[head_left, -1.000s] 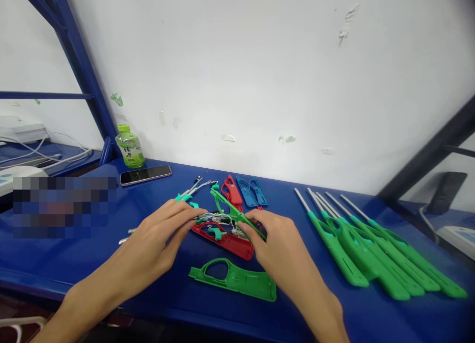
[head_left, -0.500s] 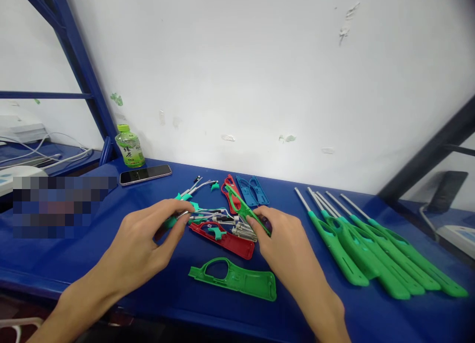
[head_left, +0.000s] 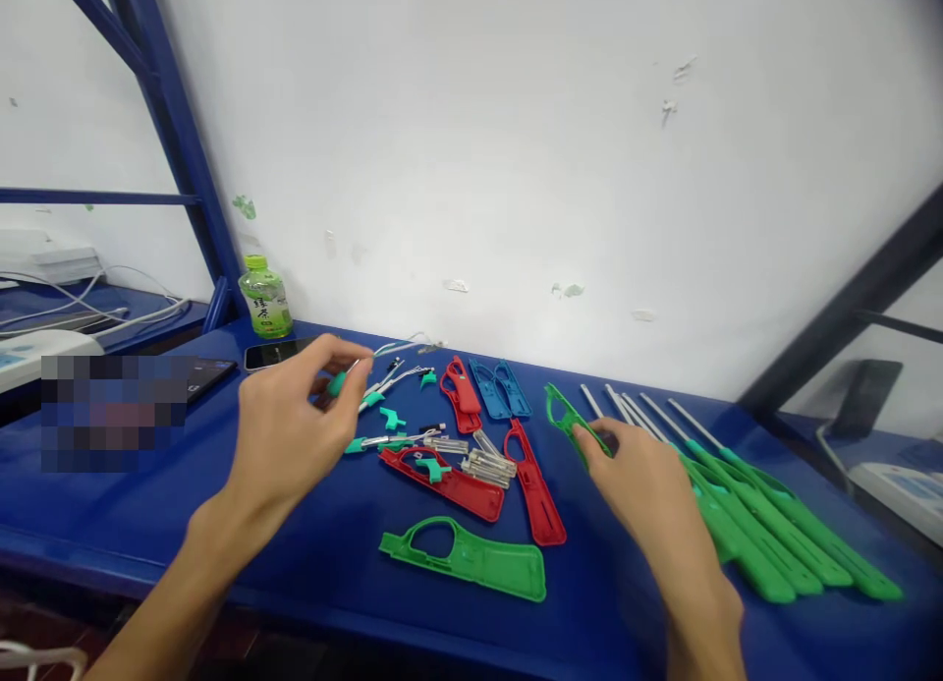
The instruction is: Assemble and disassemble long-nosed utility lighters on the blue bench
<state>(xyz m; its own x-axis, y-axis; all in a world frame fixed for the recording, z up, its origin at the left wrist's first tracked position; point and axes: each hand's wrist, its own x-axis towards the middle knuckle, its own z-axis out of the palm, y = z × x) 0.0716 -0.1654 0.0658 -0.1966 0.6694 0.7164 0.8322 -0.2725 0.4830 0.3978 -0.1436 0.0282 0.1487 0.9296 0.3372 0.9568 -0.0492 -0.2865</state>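
My left hand (head_left: 299,421) pinches a thin metal rod with a teal piece (head_left: 337,383); wires trail from it beyond the fingertips. Farther right, my right hand (head_left: 640,465) grips a green half shell (head_left: 566,418) with a looped end, raised above the table. Between the hands lie teal triggers (head_left: 392,419), clear tubes (head_left: 487,465) and wired parts. Around them are red half shells (head_left: 541,494) and blue half shells (head_left: 501,386). Another green half shell (head_left: 478,560) lies in front of them.
Several green lighters with metal rods (head_left: 766,499) lie at the right. A green bottle (head_left: 266,298) and a phone (head_left: 272,353) stand and lie at the back left. The white wall (head_left: 471,150) closes off the table's back.
My right hand has moved right with the green half shell, uncovering a red shell. My left hand has risen with the rod and its wires, away from the pile.
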